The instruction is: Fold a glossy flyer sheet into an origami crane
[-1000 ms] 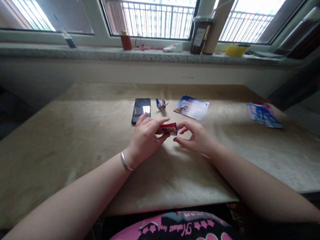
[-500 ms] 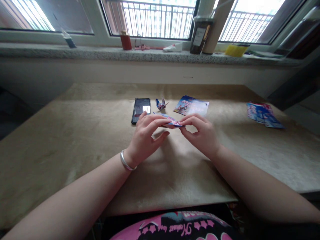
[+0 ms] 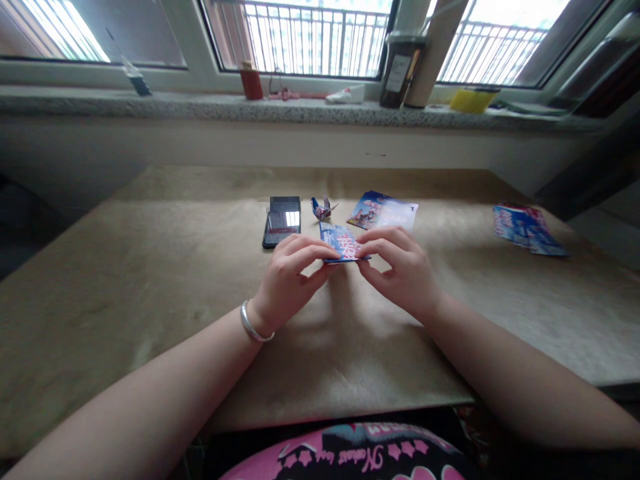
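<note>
Between my two hands is a folded sheet of printed paper (image 3: 345,241), blue with pink and white lettering. My left hand (image 3: 299,265) pinches its near left edge between thumb and fingers. On the near right edge, my right hand (image 3: 400,267) grips it the same way. Just beyond the paper stands a small folded paper crane (image 3: 323,209) with blue and patterned wings. A black phone (image 3: 283,223) lies left of the crane, past my left hand. Behind my right hand rests a printed sheet or stack of sheets (image 3: 383,210), partly whitened by glare.
More blue and red printed sheets (image 3: 530,230) lie at the right of the table (image 3: 150,287). Along the stone windowsill (image 3: 200,105) stand a red bottle (image 3: 251,81), a dark lidded jar (image 3: 399,72) and a yellow item (image 3: 473,100). The table's near edge borders my lap.
The folded paper has tilted so its printed face shows more fully. My left thumb has come up to the paper's near edge, where it was apart before.
</note>
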Available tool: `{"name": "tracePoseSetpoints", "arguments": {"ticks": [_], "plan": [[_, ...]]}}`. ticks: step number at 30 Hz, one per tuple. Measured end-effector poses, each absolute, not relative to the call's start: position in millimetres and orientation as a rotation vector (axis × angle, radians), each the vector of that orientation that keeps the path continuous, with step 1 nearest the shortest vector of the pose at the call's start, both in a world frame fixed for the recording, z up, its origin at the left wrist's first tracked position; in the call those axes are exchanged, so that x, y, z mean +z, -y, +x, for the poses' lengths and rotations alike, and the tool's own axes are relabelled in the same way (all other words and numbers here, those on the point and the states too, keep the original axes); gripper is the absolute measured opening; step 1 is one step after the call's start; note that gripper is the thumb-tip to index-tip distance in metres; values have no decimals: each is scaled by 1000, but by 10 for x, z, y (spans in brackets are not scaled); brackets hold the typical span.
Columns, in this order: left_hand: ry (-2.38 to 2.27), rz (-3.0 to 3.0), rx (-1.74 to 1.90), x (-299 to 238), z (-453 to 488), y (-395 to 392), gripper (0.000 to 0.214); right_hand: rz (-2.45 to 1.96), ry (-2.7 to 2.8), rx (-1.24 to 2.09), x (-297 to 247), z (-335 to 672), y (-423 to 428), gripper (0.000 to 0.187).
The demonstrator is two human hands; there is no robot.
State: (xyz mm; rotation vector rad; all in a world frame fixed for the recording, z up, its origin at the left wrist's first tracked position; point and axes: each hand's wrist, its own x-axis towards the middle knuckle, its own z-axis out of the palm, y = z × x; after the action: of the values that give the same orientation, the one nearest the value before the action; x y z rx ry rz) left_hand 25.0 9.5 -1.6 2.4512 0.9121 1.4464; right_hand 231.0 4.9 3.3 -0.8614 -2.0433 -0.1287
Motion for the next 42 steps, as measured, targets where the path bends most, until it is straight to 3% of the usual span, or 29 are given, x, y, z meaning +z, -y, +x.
{"name": "tracePoseSetpoints", "arguments": {"ticks": [11, 42], "plan": [[-847, 2226, 1416, -32, 266, -83, 8, -759, 1995, 119, 16, 2303, -77, 8], [-779, 2479, 1463, -4, 259, -52, 5, -725, 1959, 101, 93, 2308, -12, 8]]}}
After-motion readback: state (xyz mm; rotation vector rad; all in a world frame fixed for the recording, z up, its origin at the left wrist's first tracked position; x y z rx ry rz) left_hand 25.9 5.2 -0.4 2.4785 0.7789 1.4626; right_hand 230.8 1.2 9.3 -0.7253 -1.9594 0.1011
